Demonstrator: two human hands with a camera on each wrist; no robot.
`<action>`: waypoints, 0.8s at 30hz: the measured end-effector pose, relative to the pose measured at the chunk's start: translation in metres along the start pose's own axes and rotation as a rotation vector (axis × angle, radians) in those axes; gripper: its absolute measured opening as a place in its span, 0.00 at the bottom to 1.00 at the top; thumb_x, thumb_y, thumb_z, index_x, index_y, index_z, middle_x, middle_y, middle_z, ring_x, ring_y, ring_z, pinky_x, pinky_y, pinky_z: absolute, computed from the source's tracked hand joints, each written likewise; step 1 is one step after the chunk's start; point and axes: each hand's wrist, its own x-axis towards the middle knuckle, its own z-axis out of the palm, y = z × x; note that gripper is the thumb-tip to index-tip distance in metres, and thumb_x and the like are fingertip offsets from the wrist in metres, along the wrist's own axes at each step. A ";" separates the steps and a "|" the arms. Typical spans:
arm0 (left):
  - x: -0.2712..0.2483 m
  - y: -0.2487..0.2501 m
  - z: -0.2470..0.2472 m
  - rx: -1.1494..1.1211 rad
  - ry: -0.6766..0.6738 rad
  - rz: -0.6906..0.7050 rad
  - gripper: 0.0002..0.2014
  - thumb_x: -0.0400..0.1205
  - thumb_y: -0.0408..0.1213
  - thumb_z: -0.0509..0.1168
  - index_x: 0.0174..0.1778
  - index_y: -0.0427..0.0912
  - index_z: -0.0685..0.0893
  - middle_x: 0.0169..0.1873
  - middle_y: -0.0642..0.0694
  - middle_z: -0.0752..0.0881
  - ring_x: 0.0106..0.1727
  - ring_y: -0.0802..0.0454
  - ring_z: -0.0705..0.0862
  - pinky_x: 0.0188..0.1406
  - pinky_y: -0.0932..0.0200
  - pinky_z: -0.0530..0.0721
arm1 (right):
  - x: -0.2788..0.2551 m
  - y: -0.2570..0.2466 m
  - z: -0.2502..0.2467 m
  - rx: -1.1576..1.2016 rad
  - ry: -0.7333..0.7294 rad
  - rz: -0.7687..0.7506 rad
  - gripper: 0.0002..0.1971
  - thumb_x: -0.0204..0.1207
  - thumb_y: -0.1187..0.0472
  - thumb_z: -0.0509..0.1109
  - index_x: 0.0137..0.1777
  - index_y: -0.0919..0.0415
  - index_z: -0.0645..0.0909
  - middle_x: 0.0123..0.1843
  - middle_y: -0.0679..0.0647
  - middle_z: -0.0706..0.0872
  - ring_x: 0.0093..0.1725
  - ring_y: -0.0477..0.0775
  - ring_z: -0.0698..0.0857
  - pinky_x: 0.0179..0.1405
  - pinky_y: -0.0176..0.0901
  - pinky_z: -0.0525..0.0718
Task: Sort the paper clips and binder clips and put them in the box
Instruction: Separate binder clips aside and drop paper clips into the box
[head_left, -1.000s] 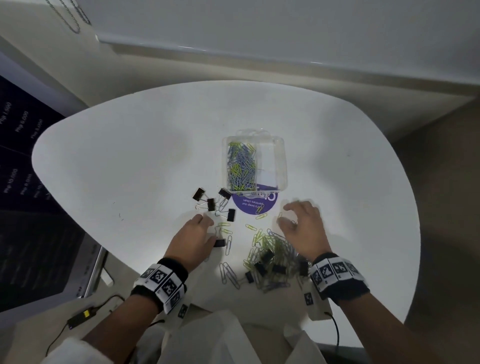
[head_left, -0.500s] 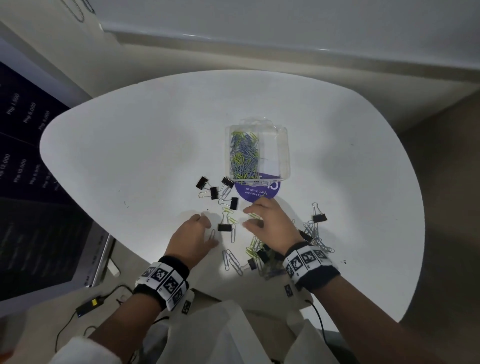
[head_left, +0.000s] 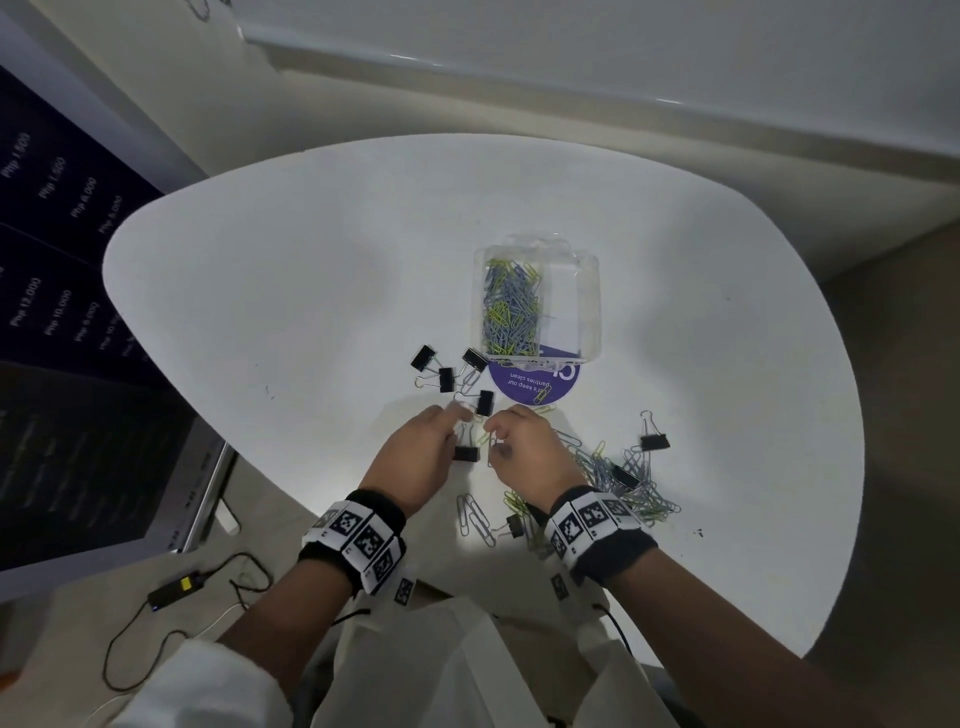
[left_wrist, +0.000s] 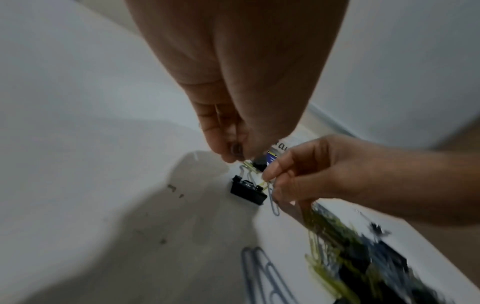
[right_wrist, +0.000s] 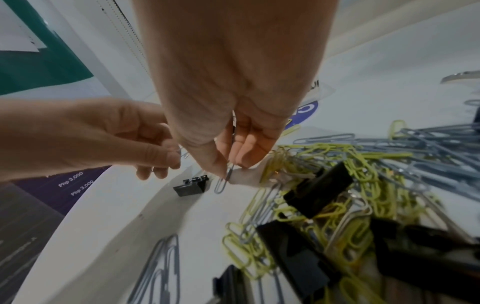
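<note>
Paper clips and binder clips lie mixed on the table (head_left: 311, 291), most of them in a heap (head_left: 628, 483) by the right wrist, with one black binder clip (head_left: 466, 453) between the two hands and four more in a loose group (head_left: 457, 374) just left of the box (head_left: 587, 312). The step in hand looks like picking paper clips out of the loose scatter — the right hand (head_left: 524, 447) pinches a grey paper clip (right_wrist: 224, 182) between thumb and fingers, and the left hand (head_left: 415, 452) has its fingertips drawn together at the wire handles of the binder clip, though whether it truly grips them I cannot tell. The grey clip hangs with its long axis near upright, free end pointing down at the table, just beside the binder clip. The box stands beyond the hands, open, its left side already full of grey and yellow paper clips and its right side bare. The next move probably calls for lifting the grey clip clear of any tangle and carrying it forward to the left side — binder clips likely belong in the other.
</note>
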 end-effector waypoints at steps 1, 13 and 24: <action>0.000 0.000 0.002 0.081 -0.060 0.076 0.18 0.80 0.28 0.60 0.62 0.49 0.79 0.49 0.47 0.82 0.46 0.46 0.81 0.42 0.51 0.83 | 0.000 0.000 0.000 0.002 0.009 -0.007 0.13 0.75 0.66 0.69 0.60 0.60 0.84 0.55 0.54 0.81 0.49 0.53 0.83 0.52 0.45 0.83; -0.002 -0.015 -0.004 0.208 -0.024 0.013 0.21 0.81 0.27 0.58 0.71 0.42 0.74 0.54 0.42 0.82 0.50 0.40 0.83 0.41 0.49 0.84 | -0.006 0.013 0.001 -0.075 -0.004 0.016 0.08 0.78 0.71 0.69 0.55 0.63 0.84 0.54 0.57 0.83 0.52 0.58 0.84 0.53 0.49 0.83; 0.023 0.015 0.010 -0.016 0.005 -0.024 0.09 0.82 0.39 0.55 0.51 0.40 0.76 0.42 0.42 0.81 0.42 0.42 0.79 0.41 0.51 0.76 | -0.010 0.022 -0.015 0.121 0.013 0.008 0.24 0.78 0.79 0.59 0.70 0.60 0.78 0.58 0.49 0.71 0.47 0.44 0.82 0.55 0.29 0.78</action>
